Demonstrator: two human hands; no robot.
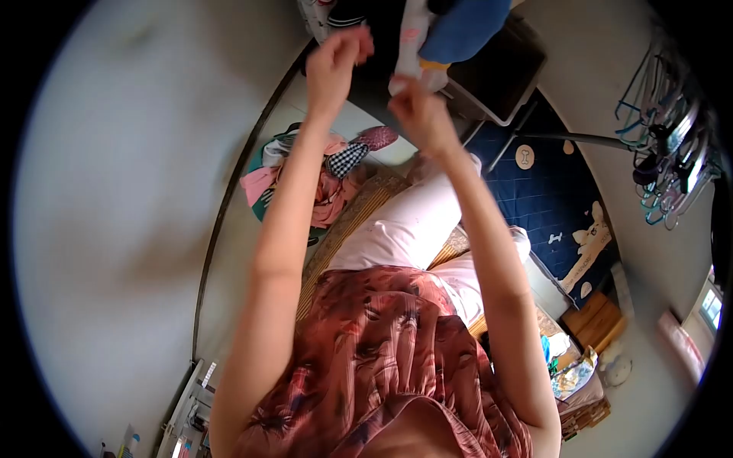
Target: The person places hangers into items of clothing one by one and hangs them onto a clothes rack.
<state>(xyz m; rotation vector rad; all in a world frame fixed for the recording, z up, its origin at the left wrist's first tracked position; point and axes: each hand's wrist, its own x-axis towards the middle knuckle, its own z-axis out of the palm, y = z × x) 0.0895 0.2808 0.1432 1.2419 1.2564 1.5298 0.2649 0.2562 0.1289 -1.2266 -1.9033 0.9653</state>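
Note:
Both arms reach away from me toward the top of the view. My left hand (336, 65) has its fingers curled together, in front of dark cloth; anything within them is too blurred to tell. My right hand (426, 118), also closed, is lower and further right, its fingertips blurred. They overlap the lower end of a white cloth (410, 47) with pink marks. Whether they grip it cannot be made out. Beside it hangs a blue garment (467, 32) with a yellow band. Clothes (332, 200) are heaped in a green basin below my left hand.
A dark box-like piece of furniture (500, 65) with a pale edge stands right of my hands. Hangers (672, 145) cluster on a rail at the right. A dark blue patterned mat (538, 206), a wooden box (594, 322) and more cloth (576, 374) lie below them.

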